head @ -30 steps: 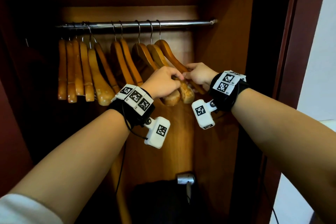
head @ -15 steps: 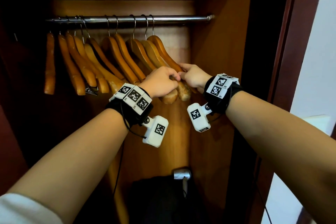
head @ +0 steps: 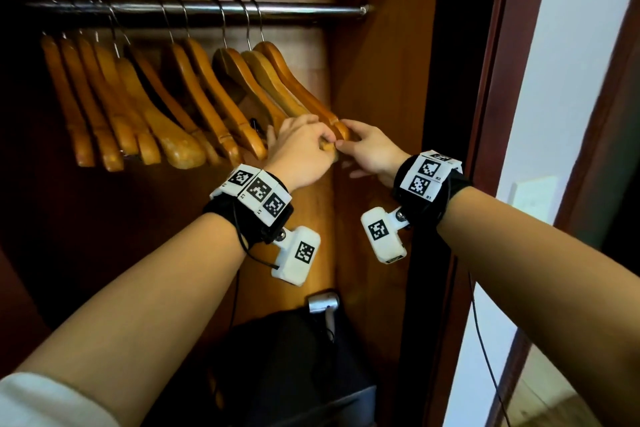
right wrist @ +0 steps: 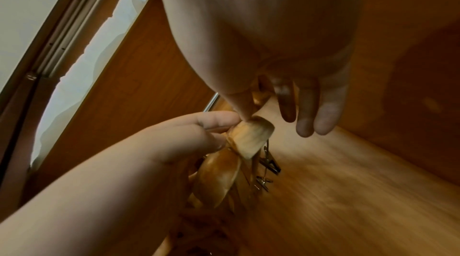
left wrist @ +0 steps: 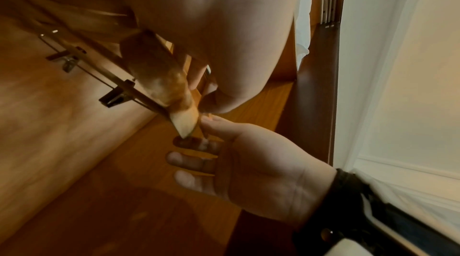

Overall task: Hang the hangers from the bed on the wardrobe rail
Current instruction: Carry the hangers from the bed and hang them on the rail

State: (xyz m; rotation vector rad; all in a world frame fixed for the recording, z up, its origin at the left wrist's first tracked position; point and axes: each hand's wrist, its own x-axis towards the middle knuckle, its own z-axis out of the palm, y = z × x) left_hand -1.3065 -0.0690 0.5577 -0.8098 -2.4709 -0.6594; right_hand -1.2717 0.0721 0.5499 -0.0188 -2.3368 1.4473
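A metal rail (head: 207, 9) runs across the top of the wardrobe, and several wooden hangers (head: 194, 97) hang from it by their hooks. The rightmost hangers (head: 291, 80) slant down to the right toward both hands. My left hand (head: 301, 146) grips their lower ends, with thumb and fingers curled round the wood (right wrist: 251, 136). My right hand (head: 370, 149) pinches the tip of the end hanger (left wrist: 184, 122) between thumb and forefinger. Its other fingers (right wrist: 308, 112) hang loose. The two hands nearly touch.
The wardrobe's right side wall (head: 381, 114) is just beyond my right hand, then the dark door frame (head: 502, 114). A black bag-like object (head: 277, 357) with a silver part (head: 323, 302) lies on the wardrobe floor. Metal clips (left wrist: 117, 97) hang under some hangers.
Both hands stay at the ends of the rightmost hangers. The hangers on the left have swung from upright to a slant. My right hand's outer fingers have loosened.
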